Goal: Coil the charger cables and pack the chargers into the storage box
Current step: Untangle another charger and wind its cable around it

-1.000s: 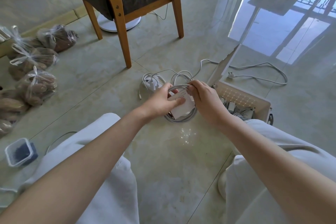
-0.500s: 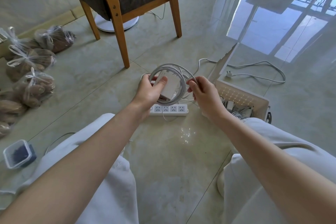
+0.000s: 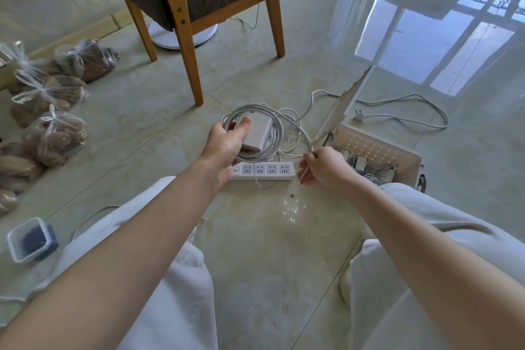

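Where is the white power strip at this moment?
Head view, centre: the power strip lies on the floor between the left hand and right hand, left of the storage box.

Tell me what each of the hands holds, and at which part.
The left hand grips the charger by its body, together with the coiled loops. The right hand pinches the cable near its loose end.

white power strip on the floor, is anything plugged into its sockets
No, all four sockets of the white power strip show bare holes with no plug in them.
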A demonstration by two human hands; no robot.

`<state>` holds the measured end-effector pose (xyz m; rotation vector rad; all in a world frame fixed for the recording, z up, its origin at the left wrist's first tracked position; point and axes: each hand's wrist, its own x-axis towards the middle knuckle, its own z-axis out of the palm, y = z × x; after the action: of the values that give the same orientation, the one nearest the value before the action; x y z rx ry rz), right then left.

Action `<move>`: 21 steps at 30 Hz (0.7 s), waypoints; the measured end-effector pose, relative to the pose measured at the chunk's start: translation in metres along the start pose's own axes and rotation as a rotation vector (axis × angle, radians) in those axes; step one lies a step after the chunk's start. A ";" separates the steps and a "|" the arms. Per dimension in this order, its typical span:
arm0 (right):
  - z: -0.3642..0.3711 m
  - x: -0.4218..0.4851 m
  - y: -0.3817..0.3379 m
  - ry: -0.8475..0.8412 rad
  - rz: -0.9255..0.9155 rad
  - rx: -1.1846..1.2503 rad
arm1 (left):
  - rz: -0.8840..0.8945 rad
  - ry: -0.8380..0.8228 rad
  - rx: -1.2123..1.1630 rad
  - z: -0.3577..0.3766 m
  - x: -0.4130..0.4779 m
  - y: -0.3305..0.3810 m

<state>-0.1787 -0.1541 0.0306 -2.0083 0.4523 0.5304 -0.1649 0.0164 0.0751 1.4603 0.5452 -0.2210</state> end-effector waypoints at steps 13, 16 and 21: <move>-0.009 -0.009 -0.021 -0.108 0.176 1.233 | 0.000 -0.134 0.048 0.005 -0.006 0.001; -0.010 -0.009 -0.021 -0.087 0.214 1.292 | -0.019 -0.165 0.012 0.004 -0.005 0.003; -0.009 -0.010 -0.023 -0.096 0.219 1.294 | -0.064 -0.181 -0.037 0.002 -0.003 0.005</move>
<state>-0.1736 -0.1506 0.0565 -0.6948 0.7128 0.3077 -0.1645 0.0143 0.0807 1.3725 0.4467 -0.3878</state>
